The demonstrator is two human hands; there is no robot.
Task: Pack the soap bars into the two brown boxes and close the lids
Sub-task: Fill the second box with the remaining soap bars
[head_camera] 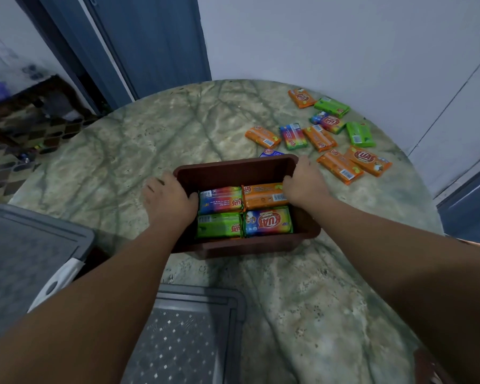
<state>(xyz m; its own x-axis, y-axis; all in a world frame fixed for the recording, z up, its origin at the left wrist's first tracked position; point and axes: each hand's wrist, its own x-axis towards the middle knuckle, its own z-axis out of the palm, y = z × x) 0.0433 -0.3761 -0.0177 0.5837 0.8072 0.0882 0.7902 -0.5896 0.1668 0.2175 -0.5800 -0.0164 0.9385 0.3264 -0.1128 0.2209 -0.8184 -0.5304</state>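
A brown box stands open at the middle of the round marble table. Inside lie several wrapped soap bars: a rainbow one, an orange one, a green one and another rainbow one. My left hand grips the box's left wall, thumb inside. My right hand grips the right wall, thumb hooked over the rim. Several loose soap bars lie scattered on the table at the far right. A purple bar peeks out behind the box.
A grey lid lies on the table's near edge between my forearms. A second grey lid sits at the left, beside a white object. A wall stands behind the table, a blue door at the back left.
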